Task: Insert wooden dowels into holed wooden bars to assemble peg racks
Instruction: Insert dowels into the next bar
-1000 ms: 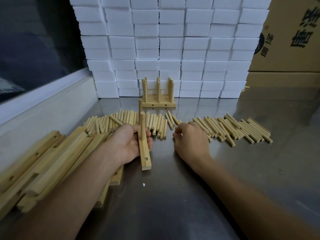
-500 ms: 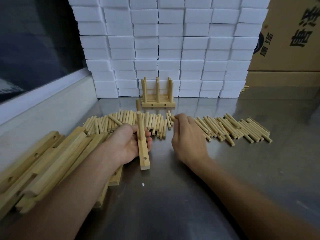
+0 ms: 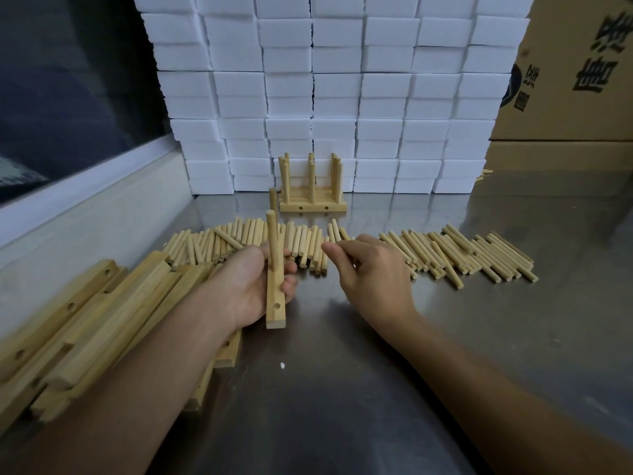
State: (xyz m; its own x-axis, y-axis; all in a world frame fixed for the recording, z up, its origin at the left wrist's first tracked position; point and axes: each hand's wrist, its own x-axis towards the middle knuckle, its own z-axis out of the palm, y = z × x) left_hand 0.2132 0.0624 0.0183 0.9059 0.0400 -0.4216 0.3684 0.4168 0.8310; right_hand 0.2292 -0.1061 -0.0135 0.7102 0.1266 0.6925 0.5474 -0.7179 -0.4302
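The left hand [image 3: 255, 286] gripped one pale holed wooden bar [image 3: 275, 299] bearing one upright dowel [image 3: 273, 234]. The right hand [image 3: 371, 269], fingertips hidden, perhaps pinched a dowel; I cannot tell.

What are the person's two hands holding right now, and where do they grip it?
The left hand grips a holed wooden bar around its middle, one dowel already standing in it. The right hand reaches over loose dowels; whether its fingers hold one cannot be told.

Both forearms are bare to the frame edge, with no sleeves, gloves, rings or watch showing.
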